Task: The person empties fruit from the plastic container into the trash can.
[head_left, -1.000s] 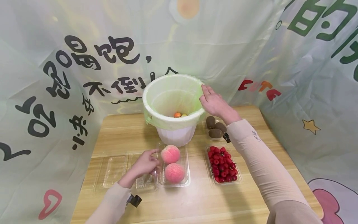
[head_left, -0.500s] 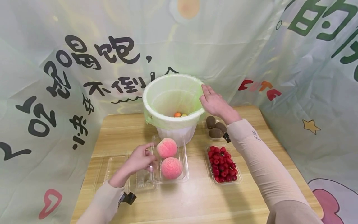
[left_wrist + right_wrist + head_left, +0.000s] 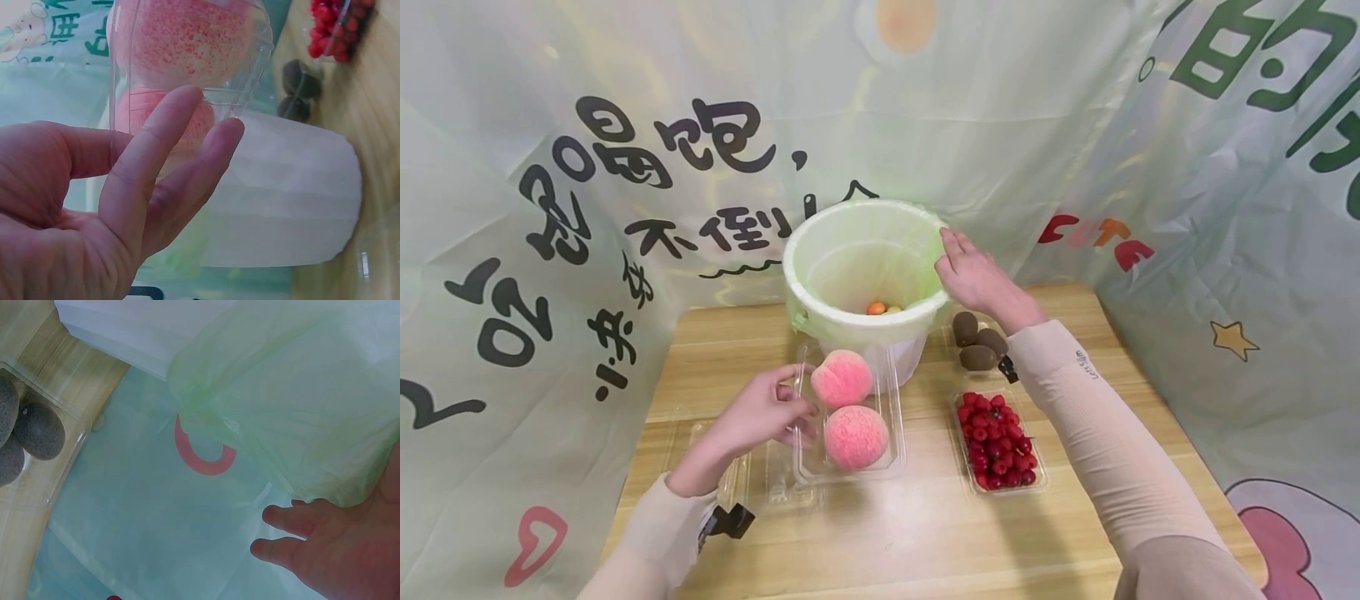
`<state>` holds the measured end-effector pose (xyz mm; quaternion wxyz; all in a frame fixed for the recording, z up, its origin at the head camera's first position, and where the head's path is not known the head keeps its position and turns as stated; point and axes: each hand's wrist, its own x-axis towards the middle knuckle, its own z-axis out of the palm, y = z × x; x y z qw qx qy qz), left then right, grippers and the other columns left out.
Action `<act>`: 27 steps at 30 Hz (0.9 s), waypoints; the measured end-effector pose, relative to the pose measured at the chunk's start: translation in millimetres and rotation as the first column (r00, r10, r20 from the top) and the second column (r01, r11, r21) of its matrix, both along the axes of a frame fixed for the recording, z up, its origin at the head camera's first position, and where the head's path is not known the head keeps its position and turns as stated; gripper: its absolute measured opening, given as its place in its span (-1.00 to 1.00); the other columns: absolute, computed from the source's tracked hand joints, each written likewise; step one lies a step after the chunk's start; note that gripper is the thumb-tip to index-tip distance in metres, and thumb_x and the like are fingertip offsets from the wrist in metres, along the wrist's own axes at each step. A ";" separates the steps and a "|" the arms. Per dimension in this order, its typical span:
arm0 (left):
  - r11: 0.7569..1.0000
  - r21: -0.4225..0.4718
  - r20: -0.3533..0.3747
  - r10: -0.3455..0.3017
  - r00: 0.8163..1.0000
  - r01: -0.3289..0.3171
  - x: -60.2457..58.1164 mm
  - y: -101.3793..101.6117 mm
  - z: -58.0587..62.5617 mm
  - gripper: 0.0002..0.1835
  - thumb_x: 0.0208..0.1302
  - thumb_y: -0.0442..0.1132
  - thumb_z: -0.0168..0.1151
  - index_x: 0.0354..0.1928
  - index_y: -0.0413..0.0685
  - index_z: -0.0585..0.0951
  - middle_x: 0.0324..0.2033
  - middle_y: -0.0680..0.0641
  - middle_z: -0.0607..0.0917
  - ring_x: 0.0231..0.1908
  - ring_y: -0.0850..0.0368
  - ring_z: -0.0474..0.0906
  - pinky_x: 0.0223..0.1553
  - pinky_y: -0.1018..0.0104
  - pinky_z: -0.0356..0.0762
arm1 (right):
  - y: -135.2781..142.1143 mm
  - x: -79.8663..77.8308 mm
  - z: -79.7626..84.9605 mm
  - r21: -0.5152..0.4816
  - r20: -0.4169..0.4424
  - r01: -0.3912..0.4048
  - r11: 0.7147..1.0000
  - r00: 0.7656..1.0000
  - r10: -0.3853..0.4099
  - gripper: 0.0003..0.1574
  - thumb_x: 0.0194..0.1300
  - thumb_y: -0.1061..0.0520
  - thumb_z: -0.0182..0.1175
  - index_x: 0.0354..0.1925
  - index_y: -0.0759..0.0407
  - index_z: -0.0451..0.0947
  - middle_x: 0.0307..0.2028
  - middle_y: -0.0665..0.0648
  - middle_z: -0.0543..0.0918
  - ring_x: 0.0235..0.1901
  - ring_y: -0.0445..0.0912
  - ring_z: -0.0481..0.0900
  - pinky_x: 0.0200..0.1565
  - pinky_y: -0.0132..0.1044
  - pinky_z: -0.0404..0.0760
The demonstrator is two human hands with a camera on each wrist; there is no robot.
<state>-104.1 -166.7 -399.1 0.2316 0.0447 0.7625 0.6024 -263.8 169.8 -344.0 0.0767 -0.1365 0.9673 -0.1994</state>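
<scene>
My left hand [image 3: 763, 412] grips the left side of a clear plastic fruit container [image 3: 887, 471], raised and tilted above the table in front of the bucket. Two fuzzy pink peaches lie in it: the far peach [image 3: 842, 379] and the near peach [image 3: 856, 437]. The left wrist view shows fingers [image 3: 144, 156] across the container's outside. My right hand [image 3: 977, 271] rests at the right rim of a white bucket [image 3: 801, 287] lined with a thin green bag [image 3: 281, 406]. Its visible fingers [image 3: 287, 519] are stretched out beside the bag; the thumb is hidden.
An orange fruit [image 3: 876, 308] and a yellowish one lie in the bucket. Kiwis [image 3: 977, 357] in a clear container stand to its right, with a box of red berries [image 3: 996, 442] nearer. Clear plastic containers [image 3: 782, 483] lie at the left of the table.
My left hand has lifted the container with both peaches off the table and moved it slightly left. My right hand has stayed at the bucket's rim.
</scene>
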 end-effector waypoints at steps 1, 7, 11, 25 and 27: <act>1.000 0.000 -0.006 -0.005 1.000 0.005 -0.4 -0.9 3.1 -0.30 0.41 -0.52 0.10 0.57 -0.30 0.23 -0.20 -0.44 0.72 -0.36 -0.11 0.81 -0.29 -0.02 0.82 | -0.1 0.1 0.1 0.001 0.000 -0.001 1.000 1.000 0.001 -0.11 0.61 -0.20 -0.60 0.71 0.12 -0.41 0.71 0.28 -0.28 0.71 0.17 -0.31 0.64 0.28 -0.22; 0.999 0.003 -0.033 -0.044 0.998 0.045 -1.9 -3.6 20.1 -0.29 0.41 -0.51 0.11 0.57 -0.34 0.21 -0.19 -0.45 0.73 -0.33 -0.17 0.82 -0.32 0.03 0.82 | -0.4 0.1 0.0 -0.002 -0.004 -0.005 1.000 1.000 0.005 -0.10 0.61 -0.20 -0.59 0.71 0.14 -0.40 0.71 0.29 -0.26 0.71 0.17 -0.30 0.64 0.27 -0.21; 0.998 -0.006 -0.022 -0.060 0.998 0.060 -2.5 -3.3 28.1 -0.28 0.41 -0.51 0.09 0.58 -0.36 0.18 -0.18 -0.45 0.72 -0.34 -0.12 0.82 -0.30 0.03 0.83 | -0.5 0.4 0.2 0.000 -0.007 -0.004 1.000 1.000 0.004 -0.11 0.61 -0.18 -0.58 0.71 0.16 -0.39 0.71 0.30 -0.25 0.71 0.17 -0.30 0.65 0.27 -0.19; 0.994 0.012 -0.015 -0.106 0.994 0.106 -2.3 -4.7 41.7 -0.28 0.42 -0.51 0.09 0.59 -0.35 0.17 -0.16 -0.44 0.73 -0.30 -0.12 0.83 -0.31 -0.02 0.82 | -0.5 -0.5 -0.3 -0.004 -0.016 -0.008 1.000 1.000 0.008 -0.12 0.62 -0.16 -0.56 0.71 0.16 -0.38 0.71 0.30 -0.24 0.71 0.17 -0.29 0.64 0.29 -0.17; 0.994 0.032 -0.018 -0.109 0.994 0.109 -4.2 -5.3 45.2 -0.28 0.43 -0.52 0.08 0.59 -0.34 0.16 -0.18 -0.38 0.74 -0.28 -0.15 0.84 -0.30 -0.01 0.82 | -0.2 -0.2 -0.8 -0.003 -0.015 -0.007 1.000 1.000 0.007 -0.12 0.62 -0.15 -0.55 0.71 0.16 -0.38 0.71 0.29 -0.24 0.71 0.17 -0.29 0.64 0.28 -0.17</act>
